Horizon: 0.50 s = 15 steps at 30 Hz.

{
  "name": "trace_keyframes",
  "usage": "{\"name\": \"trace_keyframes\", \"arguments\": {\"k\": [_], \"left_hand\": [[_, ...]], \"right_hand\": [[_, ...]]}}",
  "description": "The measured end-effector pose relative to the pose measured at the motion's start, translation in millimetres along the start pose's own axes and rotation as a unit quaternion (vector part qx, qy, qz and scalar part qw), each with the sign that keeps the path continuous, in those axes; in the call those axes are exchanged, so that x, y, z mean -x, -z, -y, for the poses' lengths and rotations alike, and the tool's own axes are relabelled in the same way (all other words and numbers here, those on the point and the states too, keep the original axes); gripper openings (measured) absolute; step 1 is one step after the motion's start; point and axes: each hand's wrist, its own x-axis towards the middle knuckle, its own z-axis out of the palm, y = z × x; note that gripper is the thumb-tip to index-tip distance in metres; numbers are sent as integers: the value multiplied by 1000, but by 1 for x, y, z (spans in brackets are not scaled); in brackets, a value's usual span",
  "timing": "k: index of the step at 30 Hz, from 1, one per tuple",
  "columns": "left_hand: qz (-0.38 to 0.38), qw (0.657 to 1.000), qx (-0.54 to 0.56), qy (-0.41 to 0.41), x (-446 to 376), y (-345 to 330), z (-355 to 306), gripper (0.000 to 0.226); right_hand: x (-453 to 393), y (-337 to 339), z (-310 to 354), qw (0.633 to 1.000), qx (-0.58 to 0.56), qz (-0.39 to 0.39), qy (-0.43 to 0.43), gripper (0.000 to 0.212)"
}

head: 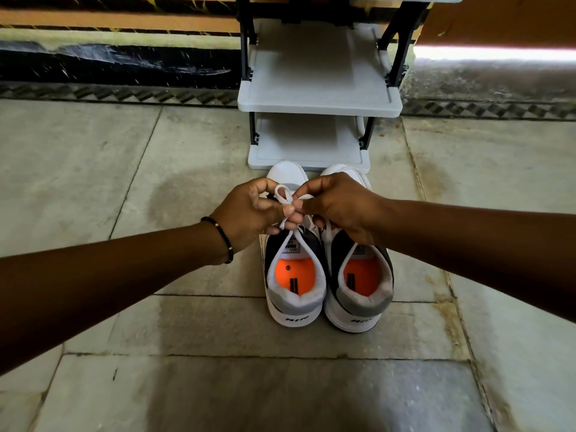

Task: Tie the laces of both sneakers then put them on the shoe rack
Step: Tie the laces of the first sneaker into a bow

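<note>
Two white, grey and black sneakers with orange insoles stand side by side on the floor, heels toward me: the left sneaker (294, 294) and the right sneaker (358, 297). Above the left sneaker, my left hand (249, 213) pinches a loop of its white lace (282, 196). My right hand (339, 204) pinches the other part of the same lace beside it. The hands hide the middle of both shoes. A grey shoe rack (318, 104) with black posts stands just beyond the toes.
The rack has a low shelf (308, 141) near the floor and a wider one above, both bare. Stone floor tiles (156, 322) spread around the shoes. A dark wall base (109, 63) runs behind the rack.
</note>
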Motion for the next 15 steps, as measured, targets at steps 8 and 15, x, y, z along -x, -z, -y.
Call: {"name": "trace_keyframes", "arguments": {"k": [8, 15], "left_hand": [[30, 986, 84, 140, -1, 1, -4, 19], [78, 977, 91, 175, 2, 6, -7, 25]], "right_hand": [[-2, 5, -13, 985, 72, 7, 157, 16], [0, 11, 2, 820, 424, 37, 382, 21]]}}
